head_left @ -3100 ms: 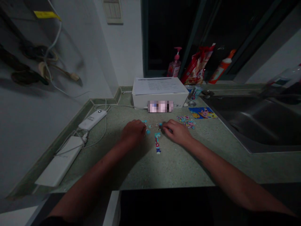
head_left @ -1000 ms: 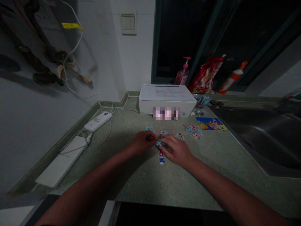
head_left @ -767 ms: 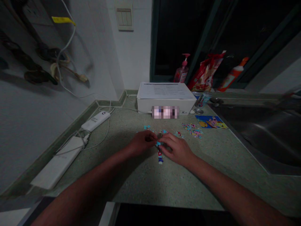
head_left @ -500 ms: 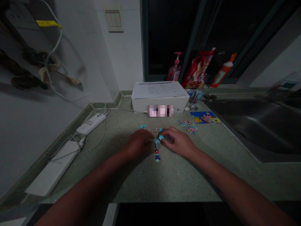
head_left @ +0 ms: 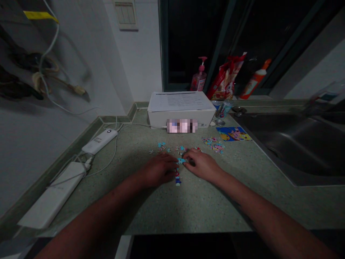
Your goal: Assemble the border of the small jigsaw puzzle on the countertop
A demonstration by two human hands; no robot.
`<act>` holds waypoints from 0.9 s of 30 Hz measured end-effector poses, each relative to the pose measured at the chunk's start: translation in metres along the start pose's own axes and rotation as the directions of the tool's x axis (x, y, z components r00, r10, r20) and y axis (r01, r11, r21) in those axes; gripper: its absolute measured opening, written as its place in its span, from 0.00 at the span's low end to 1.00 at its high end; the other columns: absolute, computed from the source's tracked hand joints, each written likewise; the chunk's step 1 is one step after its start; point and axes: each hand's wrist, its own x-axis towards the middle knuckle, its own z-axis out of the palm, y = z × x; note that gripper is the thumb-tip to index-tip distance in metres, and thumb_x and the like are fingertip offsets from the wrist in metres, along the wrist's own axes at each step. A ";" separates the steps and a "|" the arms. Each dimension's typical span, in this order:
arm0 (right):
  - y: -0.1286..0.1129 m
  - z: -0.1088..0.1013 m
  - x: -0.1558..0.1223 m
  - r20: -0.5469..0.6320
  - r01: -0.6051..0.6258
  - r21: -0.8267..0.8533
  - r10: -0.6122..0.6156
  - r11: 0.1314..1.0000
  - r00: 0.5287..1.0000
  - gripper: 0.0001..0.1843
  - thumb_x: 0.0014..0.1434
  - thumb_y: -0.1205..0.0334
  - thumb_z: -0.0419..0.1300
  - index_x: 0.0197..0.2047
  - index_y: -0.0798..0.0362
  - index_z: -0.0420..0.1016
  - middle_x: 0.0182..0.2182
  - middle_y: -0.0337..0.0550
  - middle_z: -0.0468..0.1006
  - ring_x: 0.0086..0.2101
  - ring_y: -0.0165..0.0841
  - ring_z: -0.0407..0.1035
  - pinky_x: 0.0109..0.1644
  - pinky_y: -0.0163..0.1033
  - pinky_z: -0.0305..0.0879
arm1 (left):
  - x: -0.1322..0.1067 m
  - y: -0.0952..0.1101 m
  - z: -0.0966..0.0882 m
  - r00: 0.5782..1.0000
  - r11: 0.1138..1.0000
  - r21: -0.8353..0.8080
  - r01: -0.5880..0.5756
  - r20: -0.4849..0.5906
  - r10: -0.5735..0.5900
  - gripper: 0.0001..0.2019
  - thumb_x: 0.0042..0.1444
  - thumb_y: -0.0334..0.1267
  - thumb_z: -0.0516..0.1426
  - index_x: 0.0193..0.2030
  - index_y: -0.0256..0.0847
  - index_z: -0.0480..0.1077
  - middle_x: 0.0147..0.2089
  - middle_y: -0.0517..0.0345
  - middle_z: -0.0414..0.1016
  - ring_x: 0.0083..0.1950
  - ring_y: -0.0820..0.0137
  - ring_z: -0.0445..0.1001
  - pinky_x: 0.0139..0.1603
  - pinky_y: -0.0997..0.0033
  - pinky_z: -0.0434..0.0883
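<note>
**In front of the white box (head_left: 156,122): two hands close over small jigsaw pieces**

In front of the white box, on the speckled green counter (head_left: 172,212), my head camera shows the left hand (head_left: 159,169) and the right hand (head_left: 202,165) close together, apart at the palms. Their fingertips nearly meet over a small blue piece (head_left: 181,160). The right hand's fingers lie nearest it. I cannot tell whether either hand pinches the piece, as the fingers hide its edges.

Just below the blue piece, farther from the box, a narrow strip of joined pieces (head_left: 177,178) lies flat on the counter. Whether the two touch is too small to tell. More loose pieces (head_left: 161,146) lie between the hands and the box. A second scatter (head_left: 214,145) lies toward the box's right corner, beside a cartoon picture card (head_left: 234,133).

Left of the box, clear of the hands, lies a white power bank (head_left: 98,141).

I judge the step in hand to be fitting single pieces at the strip's upper end. The next move calls for a light fingertip grip and a slow press, because the pieces are tiny and loose on the counter.
</note>
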 end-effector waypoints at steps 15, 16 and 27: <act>-0.008 -0.004 0.001 0.014 -0.034 -0.009 0.034 0.999 0.999 0.10 0.70 0.62 0.65 0.53 0.49 0.81 0.49 0.46 0.81 0.44 0.39 0.79 0.46 0.42 0.70 | -0.001 -0.002 0.003 1.000 1.000 -0.004 -0.010 -0.010 0.010 0.05 0.71 0.37 0.63 0.49 0.42 0.79 0.55 0.50 0.83 0.57 0.56 0.79 0.63 0.51 0.73; -0.009 -0.004 0.001 0.015 -0.031 -0.008 0.031 0.999 0.999 0.09 0.71 0.62 0.65 0.52 0.49 0.82 0.49 0.46 0.81 0.44 0.39 0.79 0.46 0.42 0.70 | -0.001 -0.002 0.004 1.000 1.000 -0.007 -0.011 -0.009 0.011 0.05 0.71 0.37 0.63 0.49 0.42 0.79 0.55 0.50 0.83 0.57 0.56 0.79 0.63 0.51 0.73; -0.009 0.003 0.002 0.014 -0.032 -0.020 0.032 0.999 0.999 0.06 0.72 0.63 0.63 0.49 0.48 0.82 0.50 0.46 0.81 0.46 0.39 0.79 0.48 0.42 0.71 | 0.000 -0.002 0.003 1.000 1.000 -0.024 -0.010 -0.013 0.010 0.05 0.71 0.38 0.62 0.49 0.43 0.79 0.55 0.50 0.83 0.58 0.56 0.79 0.64 0.52 0.71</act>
